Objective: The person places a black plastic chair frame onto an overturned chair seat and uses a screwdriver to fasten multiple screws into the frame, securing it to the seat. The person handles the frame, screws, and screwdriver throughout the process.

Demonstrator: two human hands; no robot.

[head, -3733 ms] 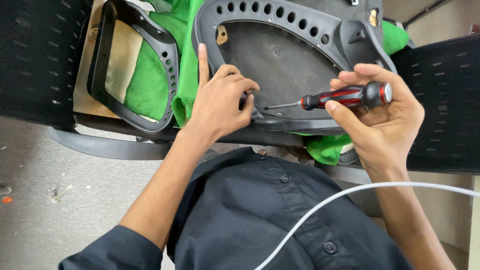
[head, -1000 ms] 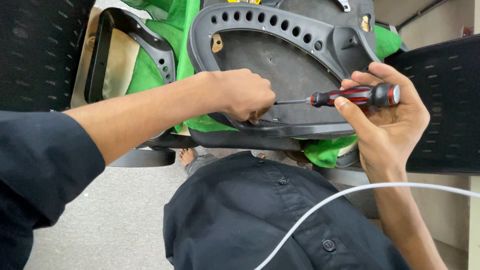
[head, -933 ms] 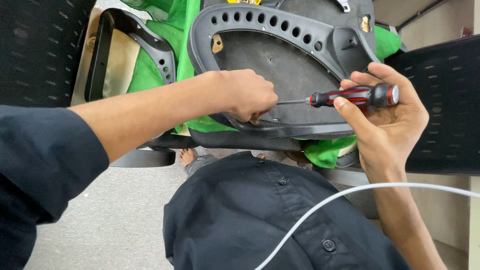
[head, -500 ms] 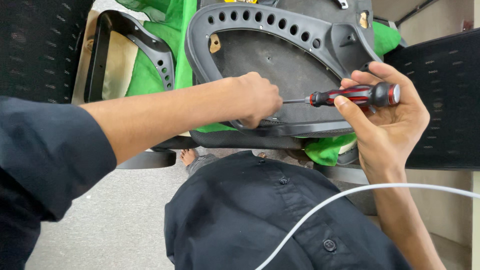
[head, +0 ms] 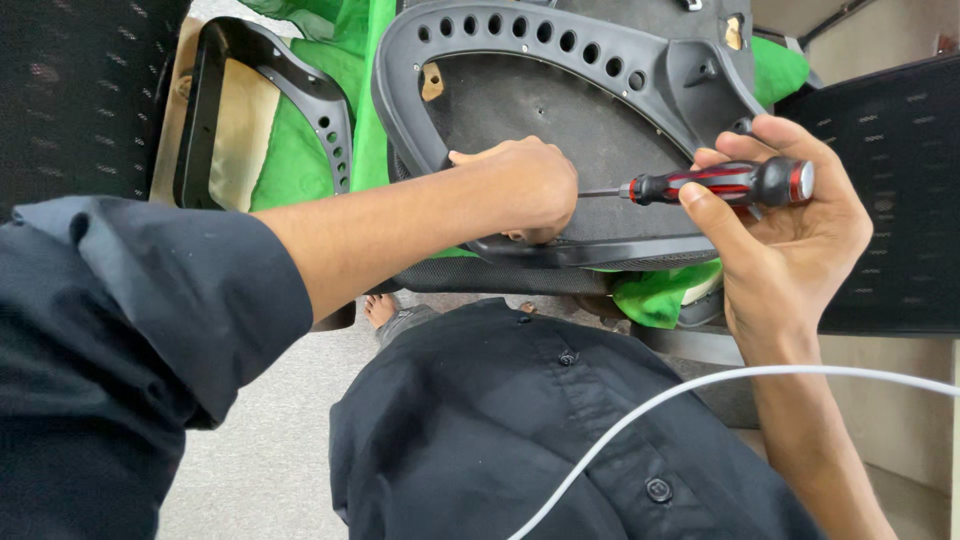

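Observation:
A black plastic chair part [head: 560, 50] with a row of round holes along its rim lies on a green cloth [head: 300, 160] in front of me. My right hand [head: 790, 250] grips a red and black screwdriver [head: 720, 183] held level, its shaft pointing left to the part's lower rim. My left hand [head: 525, 185] is curled over that rim at the screwdriver's tip, fingers closed and hiding the tip. I cannot see a screw.
A black armrest frame [head: 270, 90] lies to the left on the cloth. Black mesh chair panels [head: 890, 200] stand at right and left [head: 70, 90]. A white cable [head: 700, 395] crosses my dark shirt. A bare foot [head: 380, 308] shows on the grey floor below.
My left arm has swung in from the left across my body, its hand staying at the screwdriver tip. The right hand and screwdriver have hardly moved.

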